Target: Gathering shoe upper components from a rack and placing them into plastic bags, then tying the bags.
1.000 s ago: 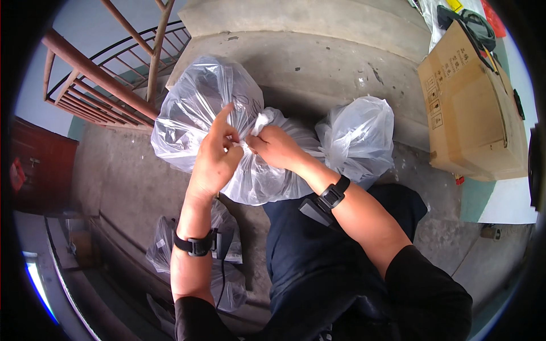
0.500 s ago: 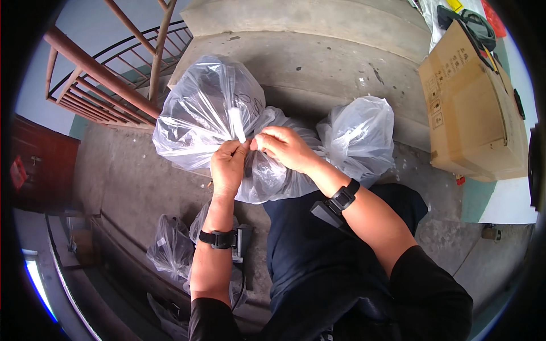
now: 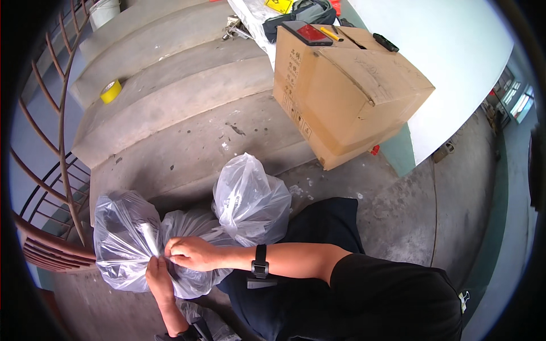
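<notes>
A big clear plastic bag (image 3: 120, 224), puffed out, sits at the lower left by the railing. Its gathered neck is pinched between the thumb and fingers of my left hand (image 3: 159, 279). Right beside it, the fingers of my right hand (image 3: 193, 253) are curled closed on the same gathered plastic; what lies inside that grip is partly hidden. A whitish twisted strip of plastic (image 3: 149, 236) stands up from the neck. Under and behind my right hand spreads another clear bag (image 3: 190, 223), and a third full clear bag (image 3: 250, 199) stands to its right.
Concrete steps (image 3: 193, 96) rise ahead, with a yellow tape roll (image 3: 111, 91) on one. A cardboard box (image 3: 352, 85) carries a phone (image 3: 307, 33) and a yellow pen (image 3: 331, 34). The metal railing (image 3: 62, 119) runs along the left. More clear plastic (image 3: 207, 319) lies below my forearms.
The view has swung right and up the steps, so hands and bags now appear lower left. Both hands stay close together at the bag's neck.
</notes>
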